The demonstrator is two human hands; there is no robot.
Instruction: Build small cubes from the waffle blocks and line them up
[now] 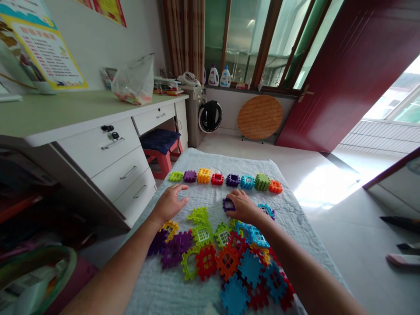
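My right hand (pixel 242 204) grips a dark purple square building block frame (pixel 229 204) by its right side, low over the cloth. My left hand (pixel 169 202) hovers at the left with thumb and fingers apart, holding nothing. Beyond both hands runs a row of stacked interlocking blocks: purple stack (pixel 190 176), yellow stack (pixel 204 175), red stack (pixel 217 179), dark purple stack (pixel 232 180), light blue stack (pixel 247 181), green stack (pixel 262 181) and others. Nearer me lies a loose heap with a red window piece (pixel 206 261), a blue panel (pixel 235 296) and a purple piece (pixel 177 249).
A pale blue cloth (pixel 229 162) covers the work surface. On the left stands a desk with drawers (pixel 108 146) and a plastic bag (pixel 136 83) on top. A red stool (pixel 162 151), a washing machine (pixel 196 116) and a round wooden tabletop (pixel 260 117) are farther back.
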